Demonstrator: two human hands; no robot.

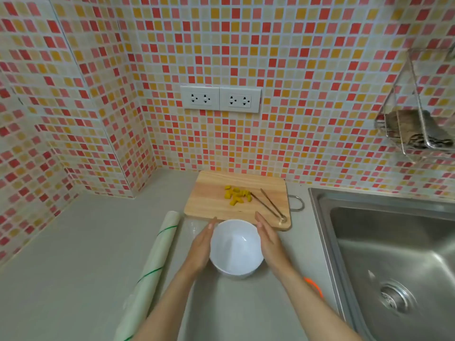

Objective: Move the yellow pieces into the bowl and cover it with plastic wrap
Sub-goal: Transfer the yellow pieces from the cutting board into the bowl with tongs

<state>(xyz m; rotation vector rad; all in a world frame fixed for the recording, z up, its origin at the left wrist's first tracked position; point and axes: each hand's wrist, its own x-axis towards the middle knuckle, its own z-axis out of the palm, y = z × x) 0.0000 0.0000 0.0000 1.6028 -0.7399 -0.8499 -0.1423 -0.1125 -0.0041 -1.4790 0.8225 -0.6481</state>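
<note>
A white bowl [235, 249] stands empty on the grey counter in front of a wooden cutting board [211, 200]. Several yellow pieces [237, 195] lie in a small heap on the board, with metal tongs [269, 205] beside them to the right. My left hand [200, 249] lies flat against the bowl's left side and my right hand [269, 242] against its right side, fingers straight. A roll of plastic wrap [155, 264] lies on the counter to the left, running front to back. A clear sheet seems to lie under the bowl's far left.
A steel sink [394, 257] fills the right side. An orange object [314, 285] shows partly behind my right forearm. Tiled walls stand behind and left, with double sockets [220, 99]. A wire rack [418, 126] holding a sponge hangs at the upper right.
</note>
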